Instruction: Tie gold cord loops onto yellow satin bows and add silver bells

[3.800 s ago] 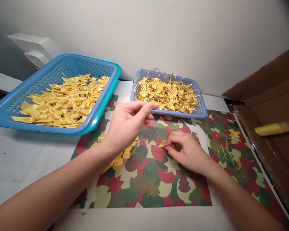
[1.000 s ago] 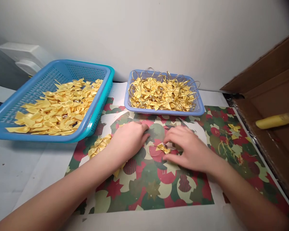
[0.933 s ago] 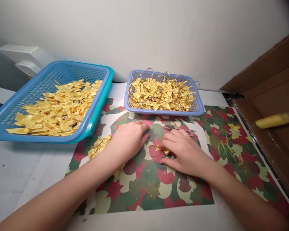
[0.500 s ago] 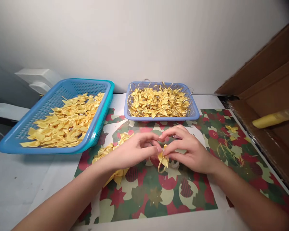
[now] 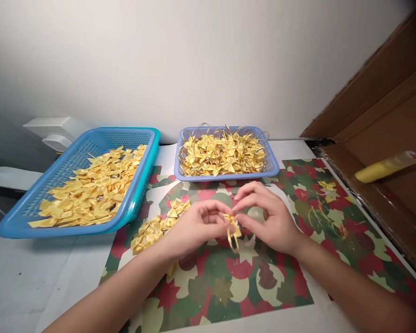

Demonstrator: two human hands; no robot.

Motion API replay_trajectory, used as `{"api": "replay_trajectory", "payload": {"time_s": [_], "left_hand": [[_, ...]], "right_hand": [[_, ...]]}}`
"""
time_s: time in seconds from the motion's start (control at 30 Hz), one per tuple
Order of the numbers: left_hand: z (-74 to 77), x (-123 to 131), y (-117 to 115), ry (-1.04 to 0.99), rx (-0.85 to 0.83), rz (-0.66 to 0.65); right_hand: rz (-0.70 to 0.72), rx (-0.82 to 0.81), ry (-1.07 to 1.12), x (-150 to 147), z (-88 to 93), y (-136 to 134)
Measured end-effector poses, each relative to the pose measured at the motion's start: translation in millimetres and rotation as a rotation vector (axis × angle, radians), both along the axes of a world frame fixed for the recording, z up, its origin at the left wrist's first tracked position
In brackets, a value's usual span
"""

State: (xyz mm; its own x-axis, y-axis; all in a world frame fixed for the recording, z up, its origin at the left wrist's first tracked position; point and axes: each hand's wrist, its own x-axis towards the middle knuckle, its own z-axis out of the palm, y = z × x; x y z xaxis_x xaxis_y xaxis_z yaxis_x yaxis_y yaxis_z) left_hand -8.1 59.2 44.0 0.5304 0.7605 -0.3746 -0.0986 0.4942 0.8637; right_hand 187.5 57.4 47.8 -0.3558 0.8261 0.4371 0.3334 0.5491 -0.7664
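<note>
A yellow ribbon bow (image 5: pixel 233 226) with a looped gold cord hangs between my two hands over the patterned mat. My left hand (image 5: pixel 201 225) pinches the bow at its left side with thumb and fingers. From the right, my right hand (image 5: pixel 269 217) brings thumb and index fingertips together at the bow's upper edge; its other fingers are curled above. What exactly lies between the right fingertips is too small to make out. Partly behind my left hand and forearm is a pile of yellow bows (image 5: pixel 156 226) on the mat.
A blue basket (image 5: pixel 17 217), nested in a turquoise one, holds yellow bows at left. Behind my hands, a purple-blue basket (image 5: pixel 225 177) holds bows with gold cord loops. Cord scraps (image 5: pixel 324 215) lie at right, near a yellow tube (image 5: pixel 384 169) and cardboard box (image 5: pixel 374 106).
My left fingers have closed more around the bow, and the cord loop hangs clearer below it. A dark slim item seen by my right fingers earlier no longer shows. The view has shifted slightly.
</note>
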Motion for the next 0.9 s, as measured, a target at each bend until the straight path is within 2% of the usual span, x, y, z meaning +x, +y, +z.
{"api": "replay_trajectory", "payload": {"time_s": [0.07,0.13,0.23,0.4,0.73,0.8,0.9], "left_hand": [[-0.4,2.2,-1.3,0.049,0.101,0.17],[-0.7,4.1,-3.0,0.104,0.195,0.3],[-0.9,7.0,-7.2,0.163,0.289,0.399],[-4.9,11.1,-14.8,0.202,0.418,0.409],[-7.6,11.0,-21.4,0.442,0.807,0.363],[-7.8,10.1,-21.0,0.455,0.799,0.363],[-6.9,10.0,-20.3,0.394,0.692,0.398]], "right_hand": [[-0.079,0.158,-0.025,-2.1,0.2,-3.1],[-0.082,0.304,-0.123,-6.0,-2.0,-6.8],[-0.134,0.426,-0.249,-14.3,-7.4,-13.4],[-0.23,0.41,-0.266,-20.9,-10.6,-20.3],[-0.201,0.315,-0.19,-20.8,-8.2,-25.5],[-0.215,0.297,-0.148,-23.7,-7.2,-28.7],[-0.283,0.275,-0.089,-28.2,-8.0,-32.3]]}}
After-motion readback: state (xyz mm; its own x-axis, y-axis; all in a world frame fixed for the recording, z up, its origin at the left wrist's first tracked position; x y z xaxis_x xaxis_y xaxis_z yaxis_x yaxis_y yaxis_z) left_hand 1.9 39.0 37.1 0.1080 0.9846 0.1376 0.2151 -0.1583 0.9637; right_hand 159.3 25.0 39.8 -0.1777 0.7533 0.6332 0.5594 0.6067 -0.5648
